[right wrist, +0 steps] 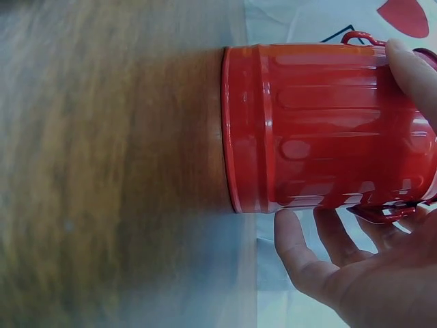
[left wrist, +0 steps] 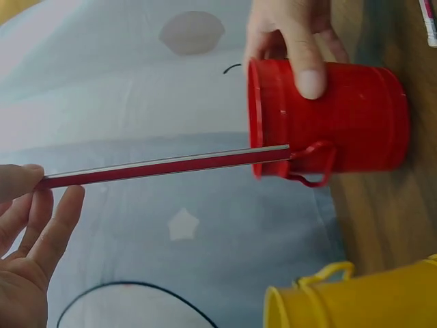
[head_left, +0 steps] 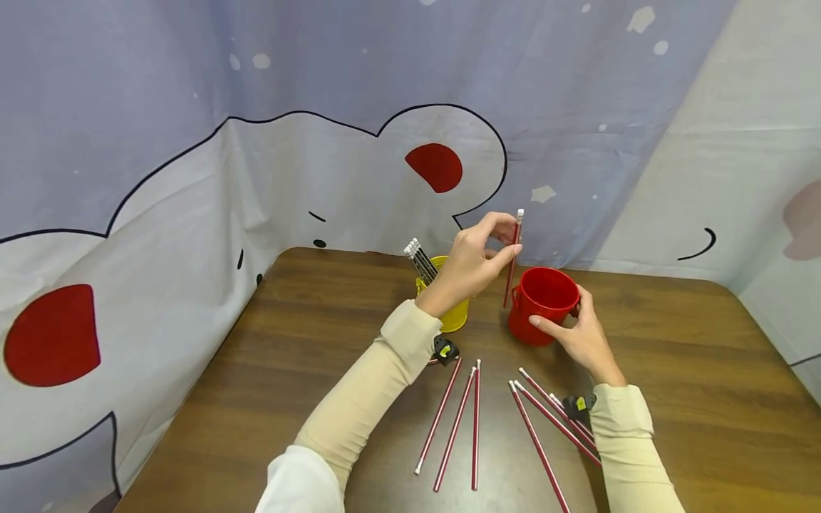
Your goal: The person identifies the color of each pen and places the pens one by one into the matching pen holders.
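Between the thumb and fingers of my left hand (head_left: 477,256) is a red pencil (head_left: 511,274), pinched near its white eraser end and held nearly upright. Its lower end overlaps the near side of a red bucket (head_left: 531,324) by the handle in the left wrist view, outside the opening. The bucket stands slightly tilted on the table, with small loop handles on its sides. My right hand (head_left: 584,338) holds it, thumb over the front near the rim and fingers around the far side, as the right wrist view also shows.
Behind my left wrist stands a yellow bucket (head_left: 455,318) with several black-and-white pencils (head_left: 421,262) leaning in it. Several red pencils (head_left: 476,427) lie spread on the wooden table (head_left: 308,342), some partly under my right forearm. A printed cloth (head_left: 359,64) hangs behind the table.
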`<state>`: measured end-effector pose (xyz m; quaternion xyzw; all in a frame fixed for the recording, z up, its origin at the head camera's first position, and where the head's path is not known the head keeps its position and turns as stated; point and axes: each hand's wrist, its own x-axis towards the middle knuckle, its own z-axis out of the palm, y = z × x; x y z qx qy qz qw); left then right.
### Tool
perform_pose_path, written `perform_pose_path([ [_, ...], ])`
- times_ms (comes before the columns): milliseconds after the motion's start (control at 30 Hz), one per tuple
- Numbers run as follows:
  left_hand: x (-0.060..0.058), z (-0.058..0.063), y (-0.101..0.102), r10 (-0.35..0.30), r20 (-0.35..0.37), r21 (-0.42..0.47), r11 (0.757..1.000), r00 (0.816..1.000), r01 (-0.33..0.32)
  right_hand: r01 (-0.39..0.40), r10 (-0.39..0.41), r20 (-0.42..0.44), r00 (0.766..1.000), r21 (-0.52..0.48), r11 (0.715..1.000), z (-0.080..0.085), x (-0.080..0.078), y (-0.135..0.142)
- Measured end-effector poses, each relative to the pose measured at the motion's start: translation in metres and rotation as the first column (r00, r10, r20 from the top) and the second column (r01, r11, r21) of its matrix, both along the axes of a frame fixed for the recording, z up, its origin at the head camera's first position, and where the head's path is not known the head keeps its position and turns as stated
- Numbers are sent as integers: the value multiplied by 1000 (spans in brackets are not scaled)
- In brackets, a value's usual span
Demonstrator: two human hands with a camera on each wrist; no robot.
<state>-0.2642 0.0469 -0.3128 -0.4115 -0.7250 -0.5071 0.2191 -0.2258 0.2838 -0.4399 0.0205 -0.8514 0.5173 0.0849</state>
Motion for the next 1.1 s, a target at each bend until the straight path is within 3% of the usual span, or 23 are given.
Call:
perform_pose_path([
  [233, -5, 19, 20, -4, 1, -33, 999, 1000, 4, -4, 4, 13, 1000, -12, 1000, 1, 1, -1],
  [567, -5, 31, 40, -30, -55, -71, 997, 998, 26, -4, 5, 17, 1000, -16, 1000, 2, 3, -2],
  [733, -6, 25, 44, -28, -26, -95, 995, 999, 25, -3, 4, 28, 1000, -10, 1000, 2, 3, -3],
  [1100, -5, -9, 45, -4, 5, -131, 991, 1000, 4, -13, 13, 30, 999, 7, 1000, 2, 4, -5],
])
